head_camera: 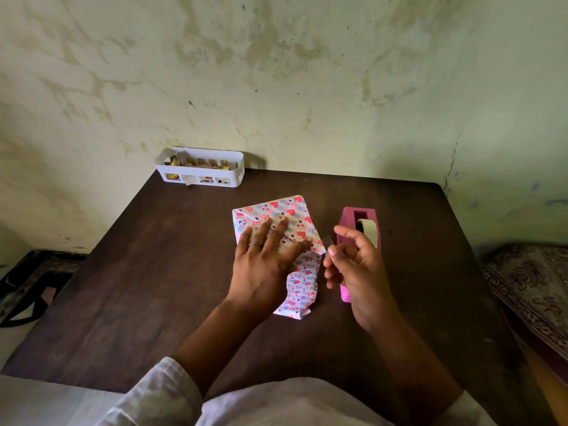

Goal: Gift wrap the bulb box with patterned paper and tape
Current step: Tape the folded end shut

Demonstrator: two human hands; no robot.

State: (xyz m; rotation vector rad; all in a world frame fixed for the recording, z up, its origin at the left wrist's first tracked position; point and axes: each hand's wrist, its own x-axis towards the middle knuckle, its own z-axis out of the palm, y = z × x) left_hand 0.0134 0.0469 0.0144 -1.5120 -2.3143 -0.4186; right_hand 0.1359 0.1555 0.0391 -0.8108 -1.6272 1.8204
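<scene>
The left hand (266, 259) lies flat, fingers straight and spread, pressing down on the wrapped box (278, 229), with a ring on one finger; its fingertips reach across the folded seam of the paper (302, 281) and hold the flap closed. The right hand (353, 265) hovers just beside the box, its thumb and forefinger pinching a short strip of clear tape (328, 241) whose free end points toward the corner of the paper; the other fingers are loosely curled. The box sits near the middle of the desk (153, 272), covered in white paper printed with red, pink and blue hearts. The far end is folded into neat triangular flaps, while the near end of the paper hangs loose and crumpled toward the person. Just to the right of the box, partly behind the right hand, stands a pink tape dispenser (359, 222) with a pale roll in its slot. At the far left corner of the desk, against the stained greenish wall (276, 72), rests a white slotted basket (201, 167) holding scraps of coloured paper. White sleeves (159, 395) show at the bottom edge, and a patterned fabric (531, 287) lies to the right of the desk.
</scene>
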